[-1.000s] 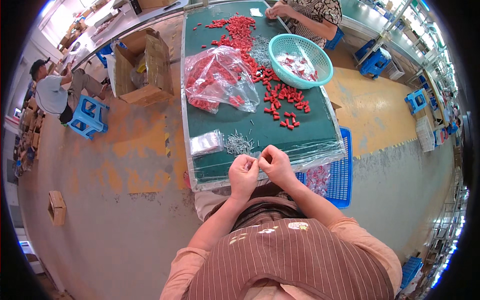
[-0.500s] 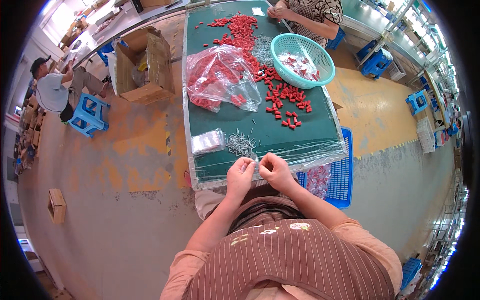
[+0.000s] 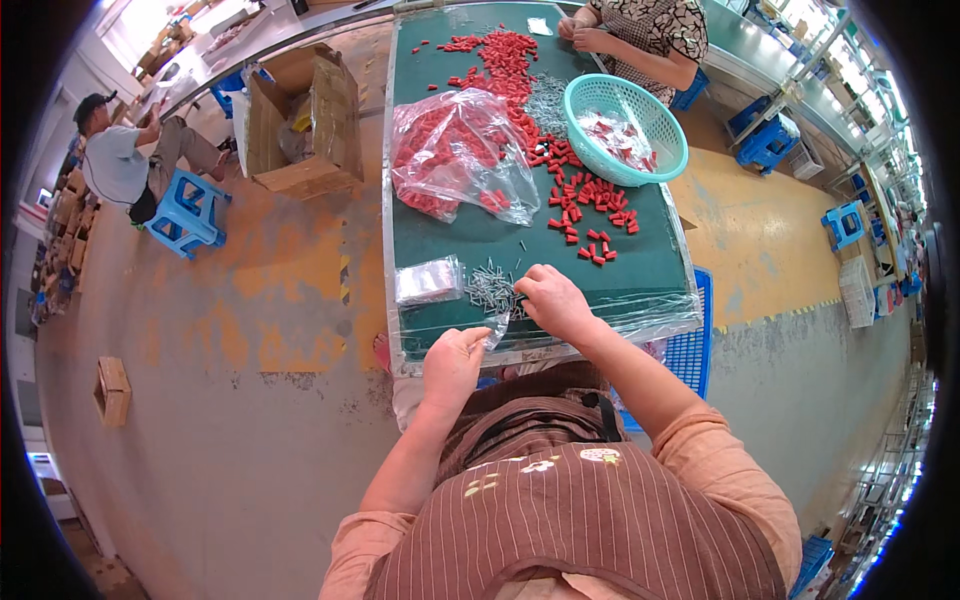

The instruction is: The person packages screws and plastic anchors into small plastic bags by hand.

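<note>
My left hand (image 3: 452,366) pinches a small clear plastic bag (image 3: 496,328) at the near edge of the green-topped table (image 3: 450,235). Just beyond it lies a loose pile of small grey screws (image 3: 490,286). At that pile's right side is my right hand (image 3: 556,304), its fingertips drawn together among the screws; whatever is between them is hidden. A stack of flat clear bags (image 3: 428,281) sits left of the screws. Farther up, short red plastic pieces (image 3: 600,200) are scattered, and a large clear bag (image 3: 465,155) holds more of them.
A turquoise basket (image 3: 672,165) of small filled bags stands at the table's right side. Across the table are a co-worker's hands (image 3: 585,36). A blue crate (image 3: 690,355) is below the right edge. Left on the floor stands an open carton (image 3: 335,130); a person sits beyond.
My hands were together at the table edge. The right has moved forward to the screws, while the left has drawn left and back with the small bag. The view has shifted slightly.
</note>
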Motion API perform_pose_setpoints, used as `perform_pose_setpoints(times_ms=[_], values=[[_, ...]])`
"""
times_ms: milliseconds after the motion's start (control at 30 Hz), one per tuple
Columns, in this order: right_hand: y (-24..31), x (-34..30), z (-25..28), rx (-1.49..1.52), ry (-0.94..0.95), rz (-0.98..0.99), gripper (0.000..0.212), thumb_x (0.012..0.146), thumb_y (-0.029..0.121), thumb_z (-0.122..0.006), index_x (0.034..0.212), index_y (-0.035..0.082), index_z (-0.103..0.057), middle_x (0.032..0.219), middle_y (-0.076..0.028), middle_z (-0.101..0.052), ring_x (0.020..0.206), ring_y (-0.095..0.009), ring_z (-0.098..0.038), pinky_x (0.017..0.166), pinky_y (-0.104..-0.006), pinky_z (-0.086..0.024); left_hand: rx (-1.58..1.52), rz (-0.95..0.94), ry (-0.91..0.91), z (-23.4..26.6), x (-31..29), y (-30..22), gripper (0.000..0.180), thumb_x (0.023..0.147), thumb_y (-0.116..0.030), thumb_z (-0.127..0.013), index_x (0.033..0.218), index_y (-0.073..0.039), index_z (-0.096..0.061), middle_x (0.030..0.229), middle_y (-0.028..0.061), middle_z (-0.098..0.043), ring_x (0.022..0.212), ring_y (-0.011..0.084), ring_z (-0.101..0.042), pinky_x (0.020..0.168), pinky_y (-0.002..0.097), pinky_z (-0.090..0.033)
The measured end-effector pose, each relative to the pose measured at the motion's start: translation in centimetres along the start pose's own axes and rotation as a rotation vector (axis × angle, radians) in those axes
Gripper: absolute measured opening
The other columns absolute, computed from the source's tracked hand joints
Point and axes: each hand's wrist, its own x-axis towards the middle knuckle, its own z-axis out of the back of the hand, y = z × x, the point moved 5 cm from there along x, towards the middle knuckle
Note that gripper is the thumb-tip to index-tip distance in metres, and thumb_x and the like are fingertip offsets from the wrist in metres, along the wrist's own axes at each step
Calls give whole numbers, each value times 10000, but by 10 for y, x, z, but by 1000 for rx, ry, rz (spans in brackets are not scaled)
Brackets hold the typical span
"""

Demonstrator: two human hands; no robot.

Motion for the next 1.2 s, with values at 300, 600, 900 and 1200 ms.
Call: perform_pose_setpoints(times_ms=[300, 600, 900, 1200], values=[[-2, 15, -15, -269, 246, 98, 67, 727, 106, -593, 765, 61, -624, 811, -107, -619, 823, -291, -619, 735, -383, -509, -159, 276, 85, 17, 5, 5, 75, 804, -98, -671, 816, -25, -655, 706, 63, -614, 648, 141, -556, 622, 284, -452], [-36, 17, -9, 149, 284, -314, 146, 747, 155, -609, 789, 18, -637, 802, -132, -654, 780, -288, -643, 695, -375, -506, -337, 402, 160, 17, 8, 25, 118, 806, -81, -653, 887, -10, -701, 718, 9, -633, 661, 67, -526, 611, 244, -431], [-72, -6, -8, 1138, 110, -726, 118, 788, 92, -659, 866, 27, -598, 767, -3, -590, 655, -84, -512, 598, -230, -425, -293, 356, 152, 6, 25, 27, 141, 805, -129, -641, 887, -31, -701, 738, 69, -668, 680, 124, -591, 658, 286, -468], [-72, -9, -10, 1561, 7, -796, 174, 803, 18, -669, 958, -12, -597, 812, -40, -582, 670, -100, -523, 590, -211, -417, -192, 322, 180, -2, 43, 8, 162, 786, -182, -649, 850, -36, -679, 748, 91, -678, 679, 168, -625, 664, 306, -481]])
